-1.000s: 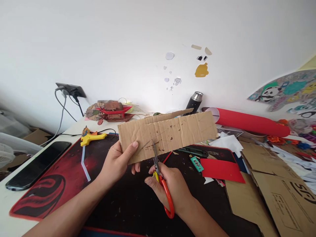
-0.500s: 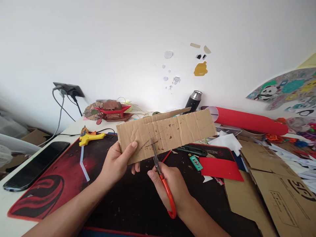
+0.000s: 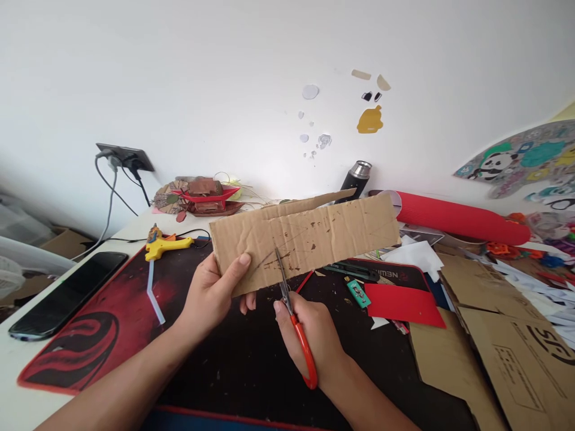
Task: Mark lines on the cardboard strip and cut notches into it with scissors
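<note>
In my left hand [image 3: 218, 286] is a long strip of brown cardboard [image 3: 341, 230], gripped near its left end with the thumb on the front and the fingers behind. Drawn lines and dark brown scuffs mark its face, and a narrower flap stands up behind its top edge. My right hand [image 3: 312, 335] is closed round red-handled scissors [image 3: 302, 347]. One blade lies over the front of the strip, reaching up from its lower edge towards the drawn lines; the other blade is hidden behind the cardboard.
A black and red desk mat [image 3: 215, 371] lies beneath. To the left are a yellow glue gun [image 3: 166, 244] and a phone [image 3: 67, 293]. On the right are red card [image 3: 404, 305], a green utility knife [image 3: 350, 271] and cardboard sheets [image 3: 503, 359]. A black flask [image 3: 354, 179] stands behind.
The view has shifted slightly. The cardboard's right end sits a little further right and higher, and the scissors handle has tilted slightly. Both hands keep their hold.
</note>
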The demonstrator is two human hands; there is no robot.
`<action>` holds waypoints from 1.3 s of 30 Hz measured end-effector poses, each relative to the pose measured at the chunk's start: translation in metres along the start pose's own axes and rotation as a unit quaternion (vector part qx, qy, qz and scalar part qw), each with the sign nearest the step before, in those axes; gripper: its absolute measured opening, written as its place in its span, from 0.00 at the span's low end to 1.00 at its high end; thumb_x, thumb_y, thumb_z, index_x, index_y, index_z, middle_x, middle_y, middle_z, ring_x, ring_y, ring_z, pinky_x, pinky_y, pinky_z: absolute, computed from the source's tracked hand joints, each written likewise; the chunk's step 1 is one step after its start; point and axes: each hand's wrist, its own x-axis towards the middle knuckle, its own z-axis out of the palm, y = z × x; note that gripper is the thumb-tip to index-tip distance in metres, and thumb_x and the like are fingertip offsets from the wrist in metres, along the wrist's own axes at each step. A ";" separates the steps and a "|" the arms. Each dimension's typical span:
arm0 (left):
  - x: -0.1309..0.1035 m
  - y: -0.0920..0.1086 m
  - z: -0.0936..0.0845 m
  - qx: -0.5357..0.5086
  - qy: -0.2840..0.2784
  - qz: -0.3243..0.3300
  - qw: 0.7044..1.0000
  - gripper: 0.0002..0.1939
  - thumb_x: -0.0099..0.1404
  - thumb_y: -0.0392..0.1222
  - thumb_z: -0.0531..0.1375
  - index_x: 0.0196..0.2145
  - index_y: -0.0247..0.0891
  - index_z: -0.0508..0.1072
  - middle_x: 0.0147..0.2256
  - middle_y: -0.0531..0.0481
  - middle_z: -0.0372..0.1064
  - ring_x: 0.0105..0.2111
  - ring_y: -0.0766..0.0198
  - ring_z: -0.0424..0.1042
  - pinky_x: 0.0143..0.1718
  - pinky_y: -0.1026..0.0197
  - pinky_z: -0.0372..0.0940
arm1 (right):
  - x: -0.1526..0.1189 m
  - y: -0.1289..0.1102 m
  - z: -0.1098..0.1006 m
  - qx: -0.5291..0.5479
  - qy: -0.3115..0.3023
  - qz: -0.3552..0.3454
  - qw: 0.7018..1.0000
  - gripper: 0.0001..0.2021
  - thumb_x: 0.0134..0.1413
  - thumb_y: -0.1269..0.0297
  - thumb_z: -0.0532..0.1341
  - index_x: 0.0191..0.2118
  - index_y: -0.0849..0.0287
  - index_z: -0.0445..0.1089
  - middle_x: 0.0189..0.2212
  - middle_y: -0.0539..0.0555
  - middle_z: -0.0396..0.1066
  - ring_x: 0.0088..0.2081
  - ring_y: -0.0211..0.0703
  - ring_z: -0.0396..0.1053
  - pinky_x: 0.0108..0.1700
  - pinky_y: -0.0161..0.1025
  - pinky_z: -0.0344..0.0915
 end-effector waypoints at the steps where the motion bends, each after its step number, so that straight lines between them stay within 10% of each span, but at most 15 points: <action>1: 0.000 0.001 0.001 0.000 0.001 -0.002 1.000 0.23 0.71 0.61 0.70 0.35 0.41 0.69 0.16 0.51 0.74 0.12 0.61 0.72 0.12 0.66 0.65 | 0.000 0.000 -0.001 0.002 -0.006 0.001 1.000 0.18 0.75 0.53 0.54 0.31 0.53 0.63 0.21 0.47 0.65 0.22 0.39 0.64 0.28 0.35 0.56; 15: 0.003 0.005 0.003 -0.013 0.017 -0.046 0.999 0.25 0.67 0.63 0.71 0.34 0.42 0.66 0.13 0.53 0.69 0.09 0.63 0.66 0.10 0.68 0.59 | 0.001 0.000 -0.007 0.092 -0.076 0.027 0.992 0.21 0.68 0.39 0.64 0.42 0.55 0.76 0.25 0.51 0.79 0.24 0.42 0.74 0.31 0.36 0.64; 39: -0.006 0.005 0.002 0.030 0.081 0.005 0.996 0.21 0.66 0.60 0.71 0.35 0.45 0.68 0.18 0.55 0.72 0.14 0.57 0.72 0.13 0.60 0.66 | 0.001 0.003 -0.010 0.070 -0.063 -0.001 0.996 0.17 0.68 0.44 0.67 0.42 0.54 0.75 0.22 0.45 0.69 0.22 0.38 0.65 0.29 0.34 0.59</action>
